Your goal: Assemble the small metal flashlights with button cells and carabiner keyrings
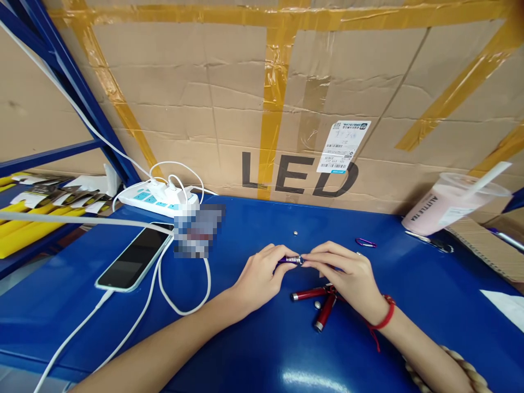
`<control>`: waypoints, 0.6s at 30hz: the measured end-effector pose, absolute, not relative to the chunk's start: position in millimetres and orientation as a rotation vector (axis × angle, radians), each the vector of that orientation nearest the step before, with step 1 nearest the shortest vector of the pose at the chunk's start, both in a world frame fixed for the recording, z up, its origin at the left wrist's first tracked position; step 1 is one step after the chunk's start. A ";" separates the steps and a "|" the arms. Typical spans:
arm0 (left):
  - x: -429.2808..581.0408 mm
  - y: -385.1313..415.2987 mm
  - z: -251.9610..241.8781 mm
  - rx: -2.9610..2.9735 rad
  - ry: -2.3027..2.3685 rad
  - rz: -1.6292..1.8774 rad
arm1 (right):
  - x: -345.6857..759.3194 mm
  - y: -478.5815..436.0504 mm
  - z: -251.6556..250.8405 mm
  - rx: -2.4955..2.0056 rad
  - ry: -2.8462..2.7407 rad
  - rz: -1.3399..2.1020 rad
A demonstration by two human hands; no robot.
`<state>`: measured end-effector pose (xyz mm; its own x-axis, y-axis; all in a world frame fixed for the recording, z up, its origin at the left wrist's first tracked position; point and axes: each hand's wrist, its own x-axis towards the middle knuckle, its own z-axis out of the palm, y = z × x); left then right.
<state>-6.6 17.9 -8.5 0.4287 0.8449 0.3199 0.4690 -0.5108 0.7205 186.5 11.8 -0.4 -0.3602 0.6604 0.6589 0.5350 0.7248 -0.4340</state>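
My left hand (262, 273) is closed around a slim purple mini flashlight (291, 260), its silver end pointing right. Thumb and fingers of my right hand (344, 273) pinch at that silver end; anything small between the fingertips is hidden. Below the right hand lie two red mini flashlights (309, 294) on the blue table, their far ends partly covered by the hand. A silver button cell (317, 305) rests between them, and another round silver piece (295, 233) sits farther back. Behind the right hand is a purple carabiner clip (365, 243).
A phone (133, 259) with white cables and a power strip (159, 199) occupy the left. A lidded pink drink cup (446, 204) stands at the back right near a key ring (446, 248). A large taped cardboard box (229, 98) walls the back.
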 end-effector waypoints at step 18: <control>-6.1 14.1 -9.1 2.252 1.064 0.940 | 185.1 11.9 3.5 -0.932 -2.006 0.431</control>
<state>-6.1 14.1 -9.1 0.4634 0.8007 0.3796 0.4750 -0.5861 0.6565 185.1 11.9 3.5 -0.3522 0.7488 0.5614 0.4519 0.6614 -0.5986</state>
